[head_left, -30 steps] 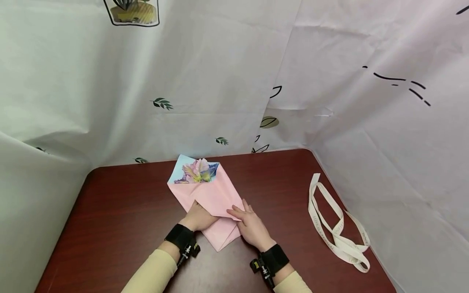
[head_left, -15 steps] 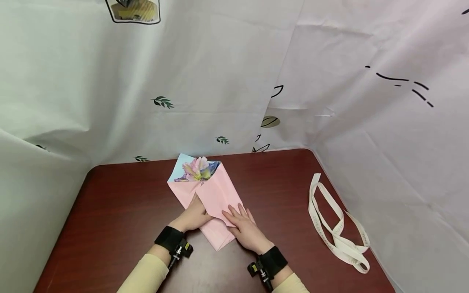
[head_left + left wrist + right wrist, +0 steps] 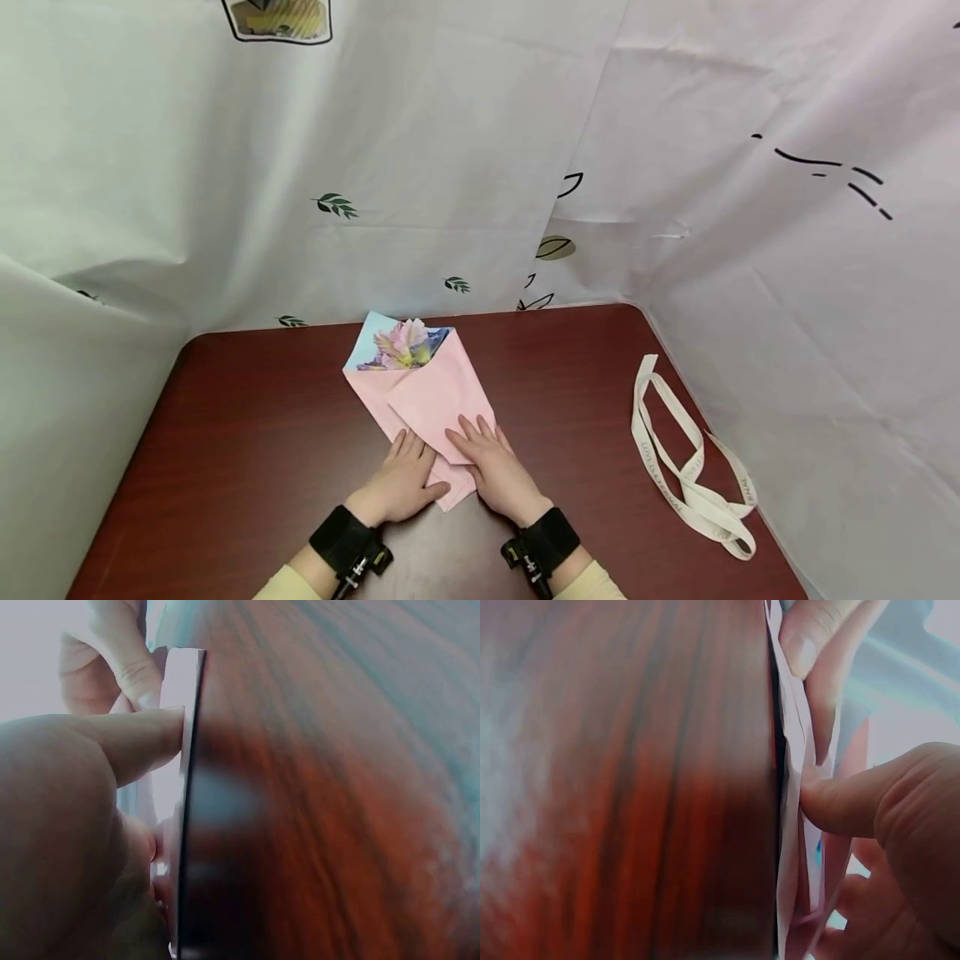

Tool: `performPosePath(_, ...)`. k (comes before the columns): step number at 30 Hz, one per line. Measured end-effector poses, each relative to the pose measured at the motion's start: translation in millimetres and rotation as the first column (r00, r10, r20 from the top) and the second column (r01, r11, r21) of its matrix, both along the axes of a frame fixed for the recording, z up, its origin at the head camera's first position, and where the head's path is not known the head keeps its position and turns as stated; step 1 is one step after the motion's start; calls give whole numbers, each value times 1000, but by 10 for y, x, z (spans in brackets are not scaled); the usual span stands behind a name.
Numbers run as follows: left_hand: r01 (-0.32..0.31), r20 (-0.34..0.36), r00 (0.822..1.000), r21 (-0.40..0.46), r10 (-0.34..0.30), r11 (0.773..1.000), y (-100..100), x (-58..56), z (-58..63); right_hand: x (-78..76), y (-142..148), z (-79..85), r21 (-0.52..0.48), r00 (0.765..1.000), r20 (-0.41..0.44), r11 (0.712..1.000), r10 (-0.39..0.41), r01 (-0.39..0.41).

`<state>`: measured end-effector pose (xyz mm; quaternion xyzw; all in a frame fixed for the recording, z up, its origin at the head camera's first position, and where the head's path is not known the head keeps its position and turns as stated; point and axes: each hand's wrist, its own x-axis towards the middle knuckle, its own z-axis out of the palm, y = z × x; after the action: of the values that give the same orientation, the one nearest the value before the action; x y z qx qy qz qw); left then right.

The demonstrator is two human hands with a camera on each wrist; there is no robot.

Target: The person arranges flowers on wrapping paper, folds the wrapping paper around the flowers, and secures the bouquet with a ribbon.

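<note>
A pink sheet of wrapping paper (image 3: 442, 392) with a pale blue inside lies folded into a pointed packet on the table. Pink and blue-purple flowers (image 3: 405, 343) show in its upper opening. My left hand (image 3: 397, 483) rests with straight fingers on the packet's lower left edge, its thumb reaching toward the bottom tip. Spread fingers of my right hand (image 3: 498, 475) press the overlapping right flap near its lower edge. In the left wrist view, my left thumb (image 3: 146, 742) touches the paper close to the tabletop. The right wrist view has my right thumb (image 3: 847, 799) against the layered paper edges.
A loosely looped cream ribbon (image 3: 708, 504) with printed lettering lies along the right side of the dark red wooden table (image 3: 247, 467). A whitish curtain (image 3: 420, 167) with leaf prints hangs behind and at both sides of it.
My left hand has drawn out from under the right flap and moved down to the lower left edge. The flap now lies lower across the packet, and my right hand has shifted slightly left.
</note>
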<state>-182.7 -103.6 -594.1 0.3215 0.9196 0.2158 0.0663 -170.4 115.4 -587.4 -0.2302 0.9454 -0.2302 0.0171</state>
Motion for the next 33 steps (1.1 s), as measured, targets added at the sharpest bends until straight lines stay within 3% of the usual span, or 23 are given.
performPosePath(7,-5,30,1000,-39,6,999,-17,3,49,104,-157,29,49,998,-55,999,23,-20)
performPosePath(15,-11,41,999,35,10,999,-20,-8,37,170,-317,49,4,996,-87,1000,23,-23)
performPosePath(18,-21,46,999,113,16,993,-38,-30,28,178,-321,40,-3,996,-85,1000,1,-1)
performPosePath(20,-74,86,995,221,57,972,-54,-58,37,172,-313,27,-23,997,-75,999,-26,24)
performPosePath(22,-182,169,977,365,127,913,-64,-91,77,162,-304,2,-43,997,-61,998,-49,47)
performPosePath(23,-253,221,960,431,171,866,-62,-113,99,157,-299,-10,-52,997,-52,997,-59,56)
performPosePath(26,-463,369,881,542,296,702,-43,-201,157,142,-292,-46,-71,996,-35,995,-78,75)
performPosePath(28,-567,429,822,551,375,613,-30,-263,172,144,-292,-57,-80,996,-31,993,-86,83)
performPosePath(30,-630,468,776,541,423,557,-28,-321,164,145,-296,-63,-91,993,-51,991,-104,99)
performPosePath(33,-682,506,732,531,457,504,-59,-348,138,150,-301,-59,-89,985,-88,986,-148,140)
